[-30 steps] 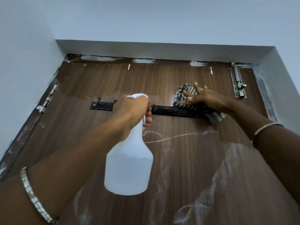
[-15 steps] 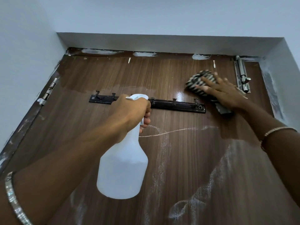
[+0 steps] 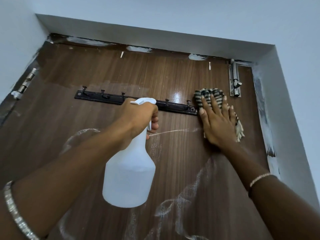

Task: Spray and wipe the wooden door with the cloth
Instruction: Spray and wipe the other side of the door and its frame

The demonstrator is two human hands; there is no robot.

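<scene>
Left hand (image 3: 138,118), centre of frame, was raised before the door with its fingers curled round the neck of the spray bottle (image 3: 129,179) and at the trigger; the nozzle pointed toward the door. Right hand (image 3: 216,122), right of centre, lay flat with fingers straight and spread, pressing the cloth (image 3: 207,94) against the wooden door (image 3: 86,127). The striped cloth showed above the fingertips and at the hand's right edge, just beside the right end of the hook rail (image 3: 103,98). Each wrist carried a bracelet.

The bottle was white and translucent and hung upright below the left hand; its fill level could not be determined.

The door surface was dark wood grain, with white streaks across its lower half and a glossy patch above the rail. A metal bolt latch (image 3: 234,80) stood at upper right, just beside the cloth; a hinge (image 3: 27,80) sat at the left edge. White smears marked the top of the frame. Pale walls (image 3: 173,13) surrounded the recess
</scene>
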